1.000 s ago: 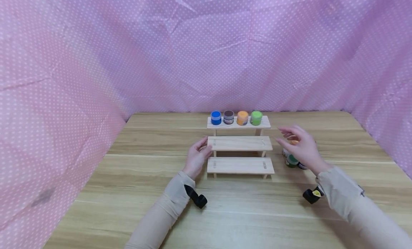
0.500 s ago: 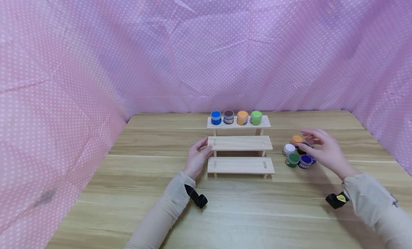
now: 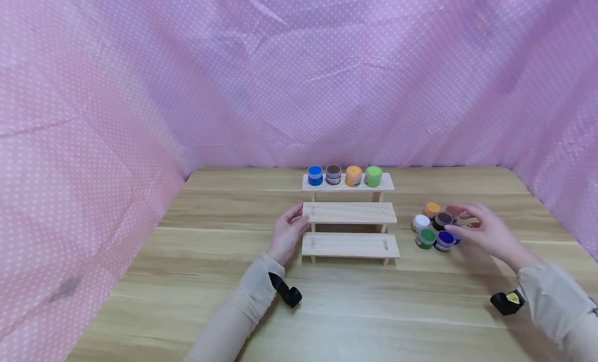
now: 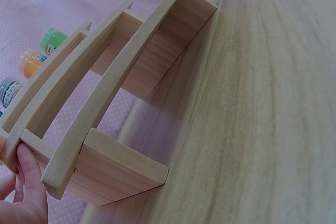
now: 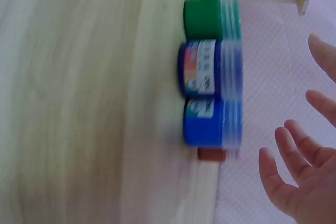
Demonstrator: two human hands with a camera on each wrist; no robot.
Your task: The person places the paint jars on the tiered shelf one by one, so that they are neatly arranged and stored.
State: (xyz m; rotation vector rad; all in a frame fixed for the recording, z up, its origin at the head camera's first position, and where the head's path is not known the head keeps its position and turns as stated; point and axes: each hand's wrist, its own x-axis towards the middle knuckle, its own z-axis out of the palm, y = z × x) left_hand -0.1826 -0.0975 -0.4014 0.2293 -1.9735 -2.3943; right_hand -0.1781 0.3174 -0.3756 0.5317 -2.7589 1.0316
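Observation:
My left hand (image 3: pixel 285 236) pinches the left end of the middle step of a three-step wooden display rack (image 3: pixel 349 212). In the left wrist view, the fingers (image 4: pixel 32 179) lie against that step's end. My right hand (image 3: pixel 490 236) hovers over the right side of a cluster of paint jars, fingers spread and holding nothing. Among them are a dark brown jar (image 3: pixel 442 221), a purple jar (image 3: pixel 444 241), a green jar (image 5: pixel 202 18), a white jar (image 3: pixel 420 223) and an orange jar (image 3: pixel 432 210). A blue jar (image 5: pixel 203 124) and a red-brown jar (image 5: pixel 211 154) show in the right wrist view.
On the rack's top step stand a blue jar (image 3: pixel 315 175), a brown jar (image 3: pixel 333 174), a yellow-orange jar (image 3: pixel 353 176) and a light green jar (image 3: pixel 374 176) in a row. The wooden table (image 3: pixel 355 305) ends at a pink dotted curtain (image 3: pixel 299 92).
My right hand has moved right and toward me, from beside the rack to above the loose jars, uncovering several of them. My left hand has stayed on the rack.

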